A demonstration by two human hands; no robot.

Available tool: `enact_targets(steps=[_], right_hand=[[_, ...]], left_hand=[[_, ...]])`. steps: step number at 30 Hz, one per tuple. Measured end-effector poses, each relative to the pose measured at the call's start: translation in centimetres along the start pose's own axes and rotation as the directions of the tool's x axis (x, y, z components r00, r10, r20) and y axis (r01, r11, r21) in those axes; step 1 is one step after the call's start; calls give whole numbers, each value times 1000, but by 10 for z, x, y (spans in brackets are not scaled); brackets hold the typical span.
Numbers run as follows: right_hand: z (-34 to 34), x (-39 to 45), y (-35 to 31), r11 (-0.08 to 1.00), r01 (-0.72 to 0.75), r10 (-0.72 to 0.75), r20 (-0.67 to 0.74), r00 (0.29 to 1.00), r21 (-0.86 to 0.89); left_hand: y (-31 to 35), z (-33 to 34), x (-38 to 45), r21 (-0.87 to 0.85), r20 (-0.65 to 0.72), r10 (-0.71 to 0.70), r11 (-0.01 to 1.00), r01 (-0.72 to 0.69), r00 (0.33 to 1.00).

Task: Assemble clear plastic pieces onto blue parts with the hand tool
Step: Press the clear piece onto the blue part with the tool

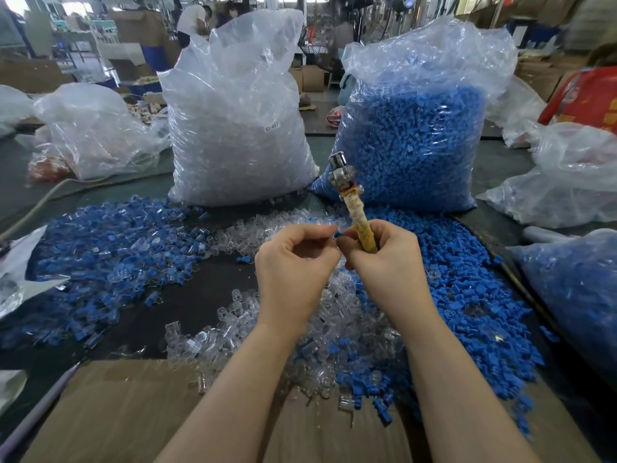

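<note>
Left hand: our left hand (pixel 293 259) has its fingers curled in a pinch at the fingertips; it appears to hold a clear plastic piece, though that piece is too hidden to be sure.
Right hand: our right hand (pixel 380 248) grips the hand tool (pixel 354 202) by its wrapped handle, and its fingertips also pinch a small blue part (pixel 338 234) just where the two hands meet.
Tool: upright, tilted slightly left, a metal head on top and a yellowish, worn tape wrap on the handle; we judge the wrap gives a sure, non-slip hold.
Clear pieces: a loose heap (pixel 300 332) lies under our wrists, glossy, hollow and thin-walled; we judge them light, slippery and liable to crack if squeezed hard.
Blue parts: a matte heap (pixel 467 295) spreads to the right, small and blocky; likely stiff and light, best taken by the sides between fingertips.
Assembled mix: blue and clear together lie in a heap on the left (pixel 110 248).
Supply: two tall crinkled bags stand behind, the clear bag (pixel 233 128) and the blue bag (pixel 417 138).
Surface: dark table (pixel 187 295), with cardboard (pixel 133 412) at the near edge.
</note>
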State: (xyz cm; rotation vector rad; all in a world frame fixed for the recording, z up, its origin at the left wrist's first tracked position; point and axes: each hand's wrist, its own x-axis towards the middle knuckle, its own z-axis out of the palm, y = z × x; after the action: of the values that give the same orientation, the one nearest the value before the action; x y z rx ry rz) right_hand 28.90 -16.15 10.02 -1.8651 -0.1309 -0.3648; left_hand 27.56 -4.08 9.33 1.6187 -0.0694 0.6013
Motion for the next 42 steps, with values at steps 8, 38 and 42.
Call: enact_targets(steps=[8, 38, 42], right_hand=[[-2, 0, -1, 998, -29, 26, 52, 998, 61], [-36, 2, 8, 972, -96, 198, 519, 831, -217], [-37, 3, 12, 977, -78, 177, 547, 818, -199]], left_hand=[[-1, -2, 3, -55, 11, -59, 997, 59, 998], [-6, -12, 13, -246, -26, -16, 969, 9, 1000], [-6, -13, 14, -241, -17, -8, 970, 4, 1000]])
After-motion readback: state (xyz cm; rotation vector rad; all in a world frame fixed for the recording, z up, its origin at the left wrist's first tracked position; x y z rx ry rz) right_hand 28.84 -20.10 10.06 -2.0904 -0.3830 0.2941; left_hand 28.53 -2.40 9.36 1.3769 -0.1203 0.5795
